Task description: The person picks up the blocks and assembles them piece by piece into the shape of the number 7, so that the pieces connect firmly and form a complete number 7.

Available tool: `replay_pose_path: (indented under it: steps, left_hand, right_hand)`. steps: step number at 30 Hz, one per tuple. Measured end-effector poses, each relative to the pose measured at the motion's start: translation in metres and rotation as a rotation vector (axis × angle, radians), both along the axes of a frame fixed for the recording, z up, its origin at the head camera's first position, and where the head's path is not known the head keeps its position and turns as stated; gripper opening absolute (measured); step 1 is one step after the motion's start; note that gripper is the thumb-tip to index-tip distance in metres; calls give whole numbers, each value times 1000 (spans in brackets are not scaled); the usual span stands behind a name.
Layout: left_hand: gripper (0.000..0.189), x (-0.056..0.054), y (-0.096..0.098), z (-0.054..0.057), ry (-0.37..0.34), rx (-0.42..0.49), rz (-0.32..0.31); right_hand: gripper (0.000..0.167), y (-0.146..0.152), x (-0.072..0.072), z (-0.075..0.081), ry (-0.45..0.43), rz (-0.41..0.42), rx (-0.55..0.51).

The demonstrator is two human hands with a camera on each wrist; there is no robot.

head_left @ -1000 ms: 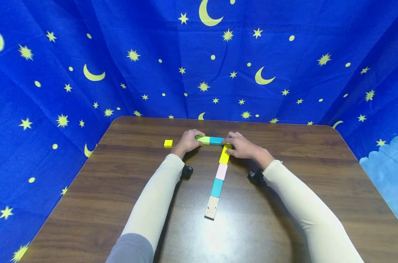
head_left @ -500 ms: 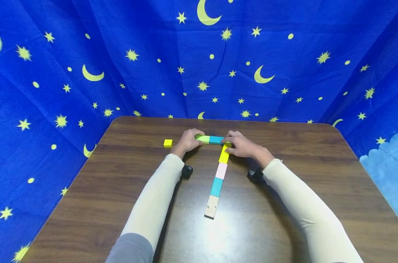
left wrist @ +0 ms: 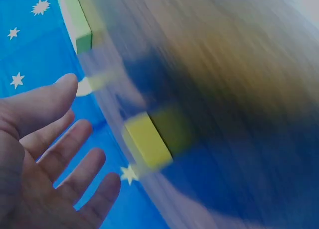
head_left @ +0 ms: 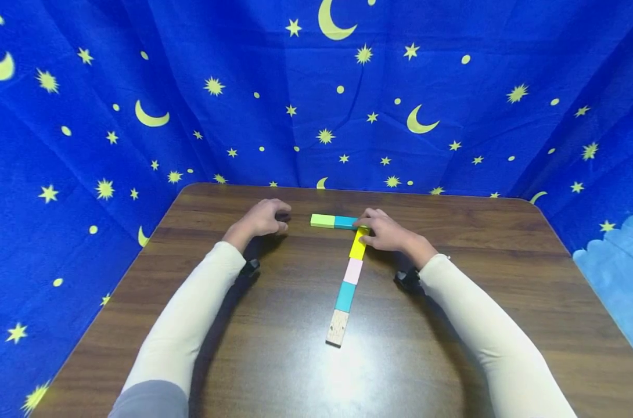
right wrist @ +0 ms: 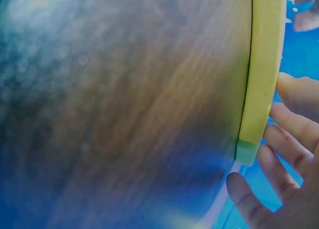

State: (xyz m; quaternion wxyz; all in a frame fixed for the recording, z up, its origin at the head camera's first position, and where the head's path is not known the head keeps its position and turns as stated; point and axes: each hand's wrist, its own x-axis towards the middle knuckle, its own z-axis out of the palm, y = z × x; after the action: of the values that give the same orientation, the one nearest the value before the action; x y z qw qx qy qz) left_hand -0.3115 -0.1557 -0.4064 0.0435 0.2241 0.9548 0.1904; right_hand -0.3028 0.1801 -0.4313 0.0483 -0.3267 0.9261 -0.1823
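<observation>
My left hand (head_left: 261,219) hovers near the back left of the table with fingers spread, holding nothing. A small yellow block (left wrist: 148,142) lies just past its fingers in the left wrist view; in the head view the hand hides it. A light green block (head_left: 322,220) and a blue block (head_left: 344,223) form a row along the back. My right hand (head_left: 383,229) rests at the corner where this row meets a yellow block (head_left: 358,246). Its loosely extended fingers touch the blocks there, and a green block end (right wrist: 246,152) shows beside them.
From the yellow block a line runs toward me: a pink block (head_left: 353,271), a teal block (head_left: 345,296) and a bare wooden block (head_left: 337,327). All lie on a brown wooden table (head_left: 426,360). A blue star-patterned curtain (head_left: 274,104) hangs behind it.
My left hand has let go of the light green block and moved left, now covering the small yellow block in the head view. The right hand has stayed at the corner.
</observation>
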Motion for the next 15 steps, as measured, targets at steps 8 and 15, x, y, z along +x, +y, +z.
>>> replay_pose_path:
  steps: [8, 15]
  left_hand:
    - [53, 15, -30, 2, 4, -24, 21]
    - [51, 10, -41, -13, -54, -22, 107]
  right_hand:
    - [39, -1, 0, 4, -11, 3, -7]
    - [39, 0, 0, 2, -21, -1, 1]
